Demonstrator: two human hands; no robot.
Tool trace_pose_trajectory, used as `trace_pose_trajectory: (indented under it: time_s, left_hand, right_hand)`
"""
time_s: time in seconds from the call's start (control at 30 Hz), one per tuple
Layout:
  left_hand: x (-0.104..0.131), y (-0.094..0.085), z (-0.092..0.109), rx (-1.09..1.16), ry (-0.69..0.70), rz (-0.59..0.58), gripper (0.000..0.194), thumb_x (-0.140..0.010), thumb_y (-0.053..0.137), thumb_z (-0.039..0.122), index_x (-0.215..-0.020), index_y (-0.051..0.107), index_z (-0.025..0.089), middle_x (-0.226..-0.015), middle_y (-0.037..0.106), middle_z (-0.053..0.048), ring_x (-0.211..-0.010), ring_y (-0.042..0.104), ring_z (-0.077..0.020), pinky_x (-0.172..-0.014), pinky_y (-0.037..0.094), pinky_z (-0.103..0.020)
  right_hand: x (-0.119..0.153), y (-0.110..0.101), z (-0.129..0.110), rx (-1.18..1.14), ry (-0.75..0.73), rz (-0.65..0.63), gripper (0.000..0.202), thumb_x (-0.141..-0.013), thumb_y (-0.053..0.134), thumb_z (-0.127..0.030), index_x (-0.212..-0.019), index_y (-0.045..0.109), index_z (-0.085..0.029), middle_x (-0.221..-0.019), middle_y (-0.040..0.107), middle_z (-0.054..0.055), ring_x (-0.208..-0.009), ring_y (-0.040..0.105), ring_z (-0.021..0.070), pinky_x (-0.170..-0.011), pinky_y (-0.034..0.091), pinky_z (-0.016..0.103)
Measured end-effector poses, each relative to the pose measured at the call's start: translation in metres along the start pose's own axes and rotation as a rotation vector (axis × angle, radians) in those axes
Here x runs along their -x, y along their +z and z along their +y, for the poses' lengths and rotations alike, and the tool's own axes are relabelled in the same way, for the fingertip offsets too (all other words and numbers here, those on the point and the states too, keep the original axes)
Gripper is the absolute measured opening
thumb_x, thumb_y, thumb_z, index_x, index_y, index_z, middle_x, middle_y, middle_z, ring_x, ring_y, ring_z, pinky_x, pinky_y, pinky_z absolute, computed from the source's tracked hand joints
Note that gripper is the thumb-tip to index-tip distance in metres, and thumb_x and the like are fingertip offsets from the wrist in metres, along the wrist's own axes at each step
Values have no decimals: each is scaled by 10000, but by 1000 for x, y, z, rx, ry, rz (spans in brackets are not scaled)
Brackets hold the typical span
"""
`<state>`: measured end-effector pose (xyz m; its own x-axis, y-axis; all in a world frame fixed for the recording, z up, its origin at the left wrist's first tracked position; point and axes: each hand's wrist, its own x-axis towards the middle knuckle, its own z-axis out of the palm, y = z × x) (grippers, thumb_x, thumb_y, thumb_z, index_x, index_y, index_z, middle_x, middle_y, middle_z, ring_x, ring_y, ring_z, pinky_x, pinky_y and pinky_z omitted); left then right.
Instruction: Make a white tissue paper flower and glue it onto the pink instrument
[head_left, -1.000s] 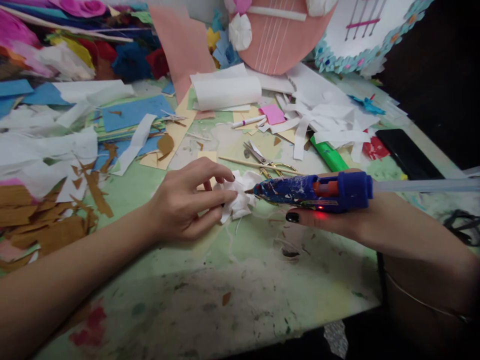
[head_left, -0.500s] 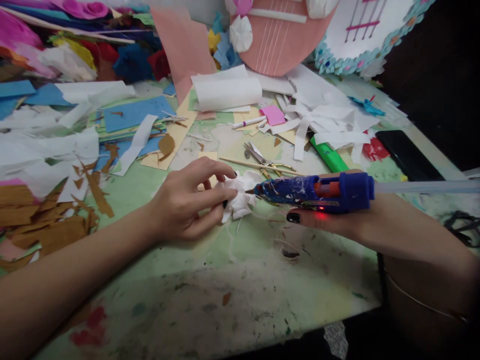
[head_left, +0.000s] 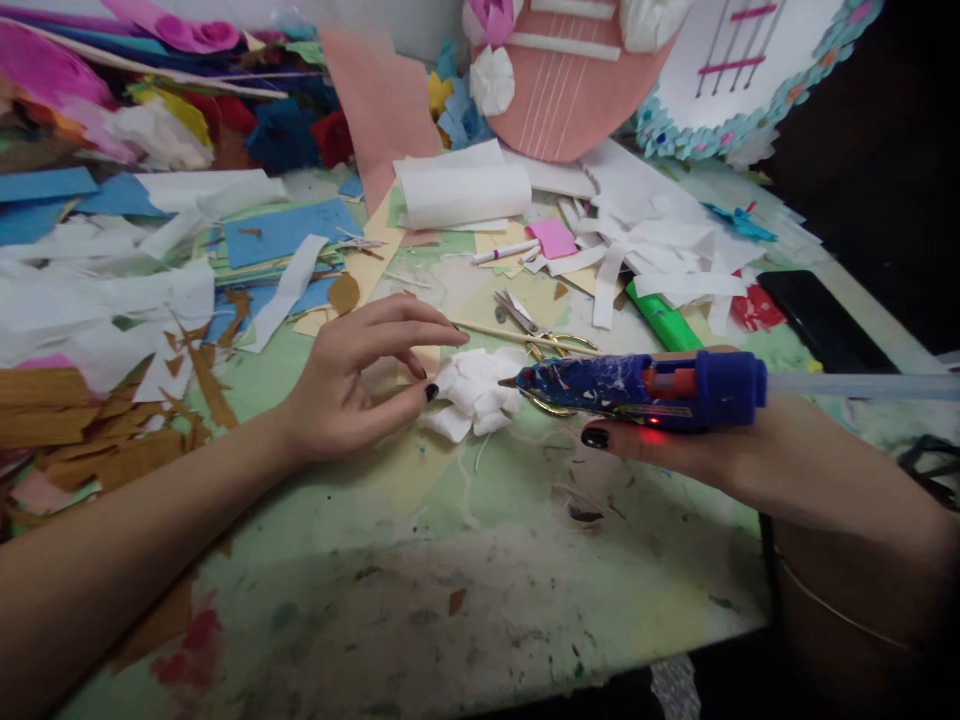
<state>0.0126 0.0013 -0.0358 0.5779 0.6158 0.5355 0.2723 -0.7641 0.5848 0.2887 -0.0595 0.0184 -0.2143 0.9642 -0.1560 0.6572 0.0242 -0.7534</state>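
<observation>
My left hand (head_left: 375, 375), fingers parted, is nearer, just left of a white ruffled paper flower (head_left: 476, 390) on the stained green table (head_left: 525, 585); my right hand (head_left: 739, 462) grips a blue plastic glue gun (head_left: 615, 388) crosswise, nozzle (head_left: 510, 383) pointing left at the flower.

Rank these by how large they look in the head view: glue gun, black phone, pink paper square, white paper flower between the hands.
1. Glue gun
2. Black phone and white paper flower: too close in apparent size to rank
3. Pink paper square
</observation>
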Motion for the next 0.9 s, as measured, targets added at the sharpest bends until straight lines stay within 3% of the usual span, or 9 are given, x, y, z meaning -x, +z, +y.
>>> trace_pose_trajectory:
  time_s: [0.17, 0.33, 0.53, 0.63, 0.8, 0.9]
  left_hand:
    - [0, -6, -6, 12, -6, -133, 398, -748, 639, 128, -1128, 658, 244, -1015, 677, -103, -868, 633, -197, -581, 556, -246]
    - [0, -10, -10, 39, -15, -140, 330, -752, 649, 123, -1056, 686, 246, -946, 685, -91, -760, 640, -168, -546, 551, -228]
    - [0, -14, -14, 63, -36, -140, 153, -759, 696, 149, -888, 697, 231, -889, 700, -74, -772, 666, -176, -623, 567, -250]
    - [-1, -17, -15, 78, -48, -203, 136, -754, 701, 143, -866, 691, 220, -921, 695, -77, -781, 660, -165, -594, 553, -218]
    - [-3, -25, -16, 239, -205, -405, 123, -775, 693, 173, -896, 678, 192, -1033, 662, -102, -848, 649, -156, -624, 567, -194]
    - [-4, -29, -15, 307, -288, -445, 119, -804, 654, 165, -915, 690, 190, -1066, 655, -100, -843, 658, -153, -653, 566, -201]
  right_hand:
    - [2, 1, 3, 14, 50, 24, 316, -667, 704, -500, -753, 633, -203, -730, 694, 43, -630, 627, 224, -531, 525, 329]
    - [2, 3, 3, -21, 88, 85, 446, -599, 742, -568, -814, 623, -196, -826, 711, 72, -713, 645, 252, -591, 537, 354]
    - [1, 2, 2, -21, 84, 20, 433, -635, 740, -544, -842, 662, -172, -847, 706, 79, -729, 633, 247, -616, 526, 354]
    - [0, 3, 3, -21, 79, 38, 394, -644, 749, -504, -836, 662, -171, -860, 705, 77, -728, 633, 235, -630, 525, 342]
    - [0, 5, 8, -54, 46, 58, 391, -607, 762, -516, -797, 675, -186, -813, 707, 59, -696, 629, 229, -586, 520, 327]
    - [0, 5, 9, -66, 46, 81, 380, -588, 775, -502, -788, 682, -192, -803, 710, 49, -679, 635, 232, -572, 529, 327]
